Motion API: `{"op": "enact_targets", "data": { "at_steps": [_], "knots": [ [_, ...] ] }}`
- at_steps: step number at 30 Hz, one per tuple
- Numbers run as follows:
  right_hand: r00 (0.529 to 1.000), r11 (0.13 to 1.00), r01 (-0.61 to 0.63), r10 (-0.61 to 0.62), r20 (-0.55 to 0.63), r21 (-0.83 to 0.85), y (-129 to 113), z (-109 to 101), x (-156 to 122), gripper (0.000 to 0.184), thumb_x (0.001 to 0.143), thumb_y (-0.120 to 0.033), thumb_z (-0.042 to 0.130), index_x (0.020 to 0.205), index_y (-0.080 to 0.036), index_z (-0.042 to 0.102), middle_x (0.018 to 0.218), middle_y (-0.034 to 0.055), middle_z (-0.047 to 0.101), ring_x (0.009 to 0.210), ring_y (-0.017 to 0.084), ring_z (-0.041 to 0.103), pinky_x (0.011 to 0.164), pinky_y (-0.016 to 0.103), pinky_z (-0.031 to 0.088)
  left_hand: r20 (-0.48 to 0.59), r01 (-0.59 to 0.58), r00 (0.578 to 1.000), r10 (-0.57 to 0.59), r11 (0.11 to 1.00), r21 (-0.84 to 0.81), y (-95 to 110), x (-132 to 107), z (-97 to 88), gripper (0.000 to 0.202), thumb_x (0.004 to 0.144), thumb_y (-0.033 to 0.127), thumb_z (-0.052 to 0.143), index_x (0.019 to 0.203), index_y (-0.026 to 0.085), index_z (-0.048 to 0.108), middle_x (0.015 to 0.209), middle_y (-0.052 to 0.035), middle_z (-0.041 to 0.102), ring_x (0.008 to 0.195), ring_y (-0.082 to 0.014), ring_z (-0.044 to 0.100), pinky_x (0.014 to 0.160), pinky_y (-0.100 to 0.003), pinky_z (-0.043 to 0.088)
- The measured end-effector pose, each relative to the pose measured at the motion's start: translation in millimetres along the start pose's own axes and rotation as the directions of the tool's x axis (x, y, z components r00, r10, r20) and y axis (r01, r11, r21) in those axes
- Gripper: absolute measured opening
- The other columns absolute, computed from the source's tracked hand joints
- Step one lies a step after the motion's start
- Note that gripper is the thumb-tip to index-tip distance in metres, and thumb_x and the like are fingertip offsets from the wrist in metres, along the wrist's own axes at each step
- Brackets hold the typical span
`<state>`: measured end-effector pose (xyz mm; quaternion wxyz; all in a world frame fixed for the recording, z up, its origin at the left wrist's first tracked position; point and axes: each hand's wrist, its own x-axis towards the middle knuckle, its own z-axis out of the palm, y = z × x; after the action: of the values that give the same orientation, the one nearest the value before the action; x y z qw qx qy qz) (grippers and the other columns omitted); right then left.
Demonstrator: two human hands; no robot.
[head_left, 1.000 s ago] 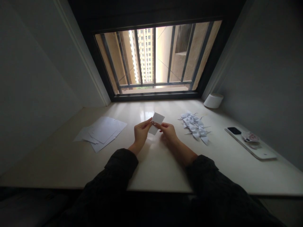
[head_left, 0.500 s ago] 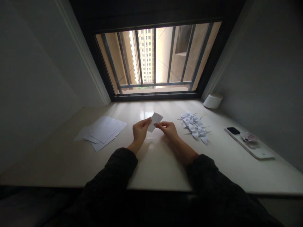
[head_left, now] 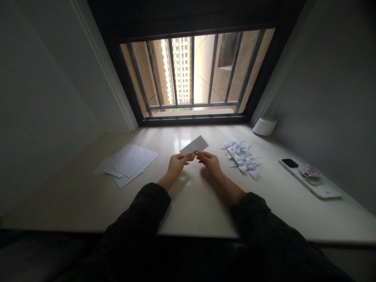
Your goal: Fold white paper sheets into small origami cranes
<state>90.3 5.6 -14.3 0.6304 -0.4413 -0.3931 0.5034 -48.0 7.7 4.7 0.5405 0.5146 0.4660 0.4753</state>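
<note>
Left hand and right hand pinch the paper at its near edge, fingertips close together; it's a pale oblong, slanting, over the table, left of the folded pieces!

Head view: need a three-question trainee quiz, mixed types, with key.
1. True or false: the left hand and the right hand both hold the paper.
2. What lies between the right hand and the phone? A) scissors; B) folded pieces; C) pens.
3. Fill in: the loose sheets lie to the ____ of the left hand.
Key: 1 true; 2 B; 3 left.
</note>
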Motion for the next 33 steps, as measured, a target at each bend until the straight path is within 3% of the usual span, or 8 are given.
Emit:
{"op": "enact_targets", "data": {
  "at_steps": [5,12,22,33],
  "knots": [
    [0.999,0.999,-0.009,0.006,-0.048,-0.053,-6,-1,0,0.028,0.057,-0.044,0.076,0.058,-0.017,0.070,0.057,0.0023,0.063,0.057,0.013,0.053,0.056,0.026,0.037,-0.017,-0.001,1.000,0.003,0.992,0.125,1,1,-1.5,0.040,0.064,0.050,0.073,0.078,0.012,0.073,0.081,-0.0134,0.073,0.080,-0.0230,0.067,0.064,-0.029,0.042],
    [0.983,0.998,-0.027,0.016,-0.181,-0.059,-9,-18,15,0.031,0.054,-0.045,0.078,0.064,-0.017,0.071,0.058,0.0019,0.062,0.057,0.012,0.052,0.053,0.025,0.037,-0.023,-0.008,1.000,0.012,0.982,0.187,-5,4,-5.1,0.039,0.064,0.050,0.072,0.076,0.013,0.073,0.078,-0.0126,0.073,0.071,-0.0202,0.066,0.059,-0.027,0.039],
    [0.988,0.998,-0.055,0.050,-0.143,-0.027,-15,-13,8,0.028,0.059,-0.045,0.075,0.062,-0.017,0.071,0.065,0.0050,0.067,0.061,0.014,0.055,0.054,0.025,0.036,-0.082,-0.043,0.995,0.055,0.989,0.145,-1,5,-6.6,0.042,0.068,0.048,0.069,0.090,0.012,0.072,0.081,-0.0129,0.073,0.080,-0.0233,0.067,0.063,-0.028,0.044],
    [0.992,0.996,-0.065,0.059,-0.111,-0.056,-13,-11,7,0.039,0.062,-0.056,0.069,0.063,-0.016,0.070,0.075,0.0099,0.071,0.058,0.016,0.057,0.048,0.026,0.036,-0.135,-0.084,0.985,0.108,0.982,0.166,-11,11,-9.8,0.038,0.067,0.047,0.070,0.085,0.014,0.073,0.074,-0.0098,0.072,0.074,-0.0231,0.067,0.065,-0.030,0.046]
  ]
}}
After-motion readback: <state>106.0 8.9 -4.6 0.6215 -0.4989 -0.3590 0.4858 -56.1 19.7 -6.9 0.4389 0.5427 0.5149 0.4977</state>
